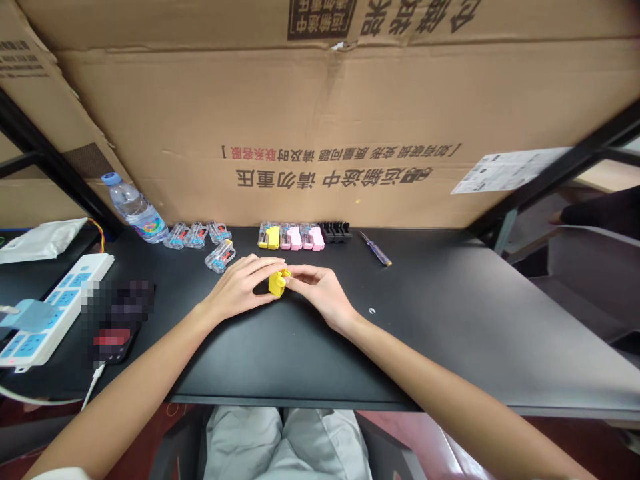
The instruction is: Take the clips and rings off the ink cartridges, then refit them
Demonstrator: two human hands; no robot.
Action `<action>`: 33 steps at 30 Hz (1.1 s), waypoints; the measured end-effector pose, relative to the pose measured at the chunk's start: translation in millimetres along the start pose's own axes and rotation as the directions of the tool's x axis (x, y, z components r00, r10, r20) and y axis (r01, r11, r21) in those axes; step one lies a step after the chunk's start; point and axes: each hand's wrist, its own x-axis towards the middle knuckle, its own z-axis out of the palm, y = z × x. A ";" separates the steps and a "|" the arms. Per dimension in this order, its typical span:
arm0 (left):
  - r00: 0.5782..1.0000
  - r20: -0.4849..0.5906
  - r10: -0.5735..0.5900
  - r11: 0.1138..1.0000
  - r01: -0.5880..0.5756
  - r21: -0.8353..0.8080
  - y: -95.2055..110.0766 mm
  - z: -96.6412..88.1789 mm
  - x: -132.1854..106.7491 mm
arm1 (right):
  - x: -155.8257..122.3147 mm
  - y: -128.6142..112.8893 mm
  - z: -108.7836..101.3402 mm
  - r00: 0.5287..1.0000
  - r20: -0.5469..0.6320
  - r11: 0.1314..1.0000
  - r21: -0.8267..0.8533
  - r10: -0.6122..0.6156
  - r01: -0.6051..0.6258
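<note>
Between my two hands is a small yellow plastic piece (277, 284), just above the black table. My left hand (246, 285) grips its left side with thumb and fingers. From the right, my right hand (320, 292) pinches its upper edge, where a curved yellow bit shows. Beyond the hands stands a row of small plastic parts: a clear-and-yellow one (271, 237), two clear-and-pink ones (313, 238) and several black pieces (335, 232). A clear plastic part (220, 257) with red and blue inside lies close to my left hand.
More clear parts (195, 235) lie beside a water bottle (136, 208) leaning on the cardboard (350, 120). A screwdriver (376, 249) and a tiny white piece (372, 311) are on the right. At left are a power strip (60, 300) and a phone (123, 327) with a cable.
</note>
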 end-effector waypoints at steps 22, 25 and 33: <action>0.981 -0.107 -0.162 0.969 0.137 -0.205 2.9 -3.0 3.3 | -7.5 -4.1 8.8 0.966 0.252 0.996 -0.050 -0.054 0.068; 0.977 0.004 -0.212 0.961 0.209 -0.182 -2.1 -13.0 3.8 | -5.6 -4.1 5.6 0.983 0.181 0.996 -0.076 -0.038 0.052; 0.829 -0.206 -0.520 0.778 0.559 0.286 -39.6 -46.3 -4.8 | 2.4 -8.5 -8.7 0.996 0.004 0.993 -0.074 -0.088 0.088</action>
